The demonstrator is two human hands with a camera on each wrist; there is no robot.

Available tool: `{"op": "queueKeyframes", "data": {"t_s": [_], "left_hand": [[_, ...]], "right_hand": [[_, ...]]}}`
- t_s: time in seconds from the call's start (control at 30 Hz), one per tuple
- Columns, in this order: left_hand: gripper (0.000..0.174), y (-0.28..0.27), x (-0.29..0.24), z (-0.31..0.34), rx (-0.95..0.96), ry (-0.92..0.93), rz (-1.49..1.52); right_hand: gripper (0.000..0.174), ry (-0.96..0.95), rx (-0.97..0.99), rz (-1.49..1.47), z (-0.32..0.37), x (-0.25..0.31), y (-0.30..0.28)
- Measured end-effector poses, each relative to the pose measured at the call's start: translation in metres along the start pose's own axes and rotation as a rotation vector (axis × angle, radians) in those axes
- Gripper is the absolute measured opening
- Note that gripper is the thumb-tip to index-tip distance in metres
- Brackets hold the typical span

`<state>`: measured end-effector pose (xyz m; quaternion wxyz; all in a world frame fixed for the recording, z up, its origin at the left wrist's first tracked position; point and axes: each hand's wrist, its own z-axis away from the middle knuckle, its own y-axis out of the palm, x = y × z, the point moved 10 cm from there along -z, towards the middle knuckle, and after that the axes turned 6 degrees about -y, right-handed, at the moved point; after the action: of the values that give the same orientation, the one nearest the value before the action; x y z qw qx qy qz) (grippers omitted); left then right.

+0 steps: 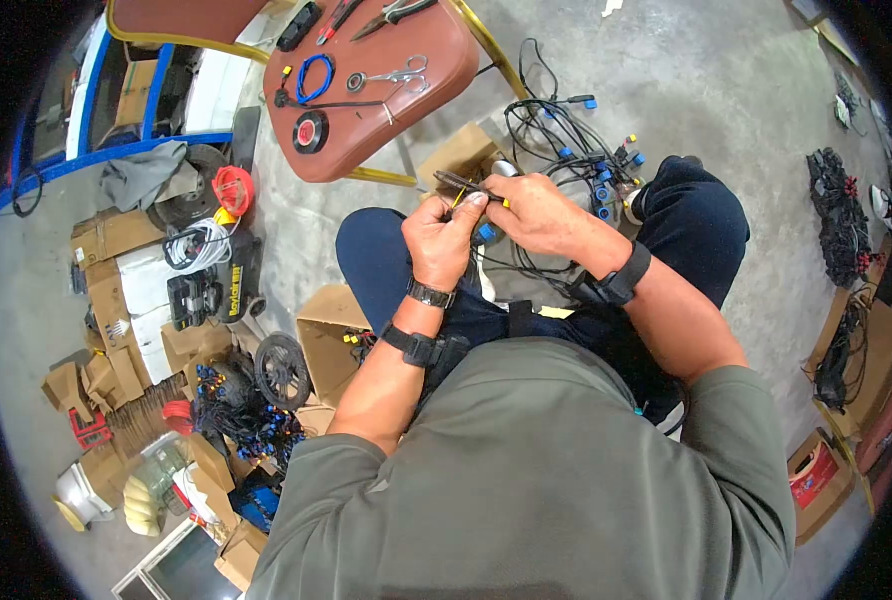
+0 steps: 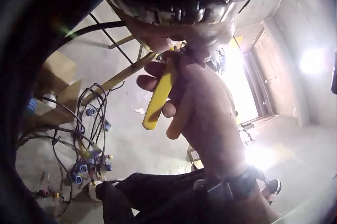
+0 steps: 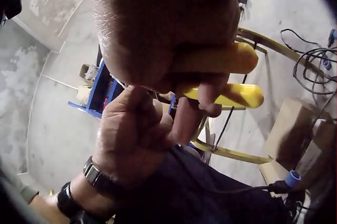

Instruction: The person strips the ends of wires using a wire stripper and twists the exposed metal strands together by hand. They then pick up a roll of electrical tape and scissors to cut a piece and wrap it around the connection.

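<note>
My right hand [image 1: 544, 218] grips a pair of pliers with yellow handles [image 3: 239, 95]; their dark metal nose [image 1: 450, 180] points left, over the left hand's fingertips. In the left wrist view one yellow handle [image 2: 159, 98] sticks out between the right fingers. My left hand [image 1: 440, 242] meets the right one at the plier nose, its thumb and forefinger pinching the end of a black cable. That cable [image 3: 226, 188] runs from below the left hand to a blue connector [image 3: 293, 178]. The pinched end itself is mostly hidden by the fingers.
Ahead stands a brown chair [image 1: 386, 90] bearing scissors [image 1: 401, 76], black tape [image 1: 310, 131] and a blue wire coil [image 1: 315, 80]. Tangled black cables with blue connectors [image 1: 602, 195] lie on the floor by an open cardboard box [image 1: 456, 152]. Boxes and a wheel [image 1: 282, 371] crowd the left.
</note>
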<state>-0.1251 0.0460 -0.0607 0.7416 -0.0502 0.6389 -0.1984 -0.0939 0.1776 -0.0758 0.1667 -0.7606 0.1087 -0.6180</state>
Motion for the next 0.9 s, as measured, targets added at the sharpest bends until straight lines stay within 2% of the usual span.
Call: {"op": "queueKeyframes", "data": {"t_s": [0.13,0.23,0.33,0.43,0.53,0.63,0.73,0.9], "left_hand": [[0.022,0.003,0.000,0.000,0.035,-0.012,0.025],[0.020,0.002,0.003,0.001,0.031,-0.028,-0.103],[0.014,0.010,0.009,0.002,0.183,-0.047,0.039],[0.018,0.015,-0.006,0.006,0.245,-0.007,0.200],[0.024,0.008,0.008,0.005,0.196,-0.087,0.206],[0.016,0.009,0.006,0.008,0.238,-0.033,0.235],[0.012,0.007,-0.001,0.009,0.234,0.013,0.189],[0.010,0.000,0.002,0.006,0.180,0.075,0.144]], "right_hand": [[0.020,0.028,0.013,-0.010,0.001,-0.002,0.001],[0.021,0.032,0.012,-0.063,-0.001,-0.001,-0.002],[0.021,0.050,-0.003,-0.067,-0.002,-0.003,-0.006],[0.024,0.054,-0.021,-0.082,-0.002,-0.003,-0.011],[0.026,0.110,0.047,-0.016,-0.002,-0.004,-0.012],[0.029,0.117,0.053,-0.099,-0.002,-0.004,-0.014],[0.030,0.196,0.147,-0.200,0.001,-0.008,-0.007],[0.024,0.150,0.169,-0.228,0.004,-0.013,0.004]]}}
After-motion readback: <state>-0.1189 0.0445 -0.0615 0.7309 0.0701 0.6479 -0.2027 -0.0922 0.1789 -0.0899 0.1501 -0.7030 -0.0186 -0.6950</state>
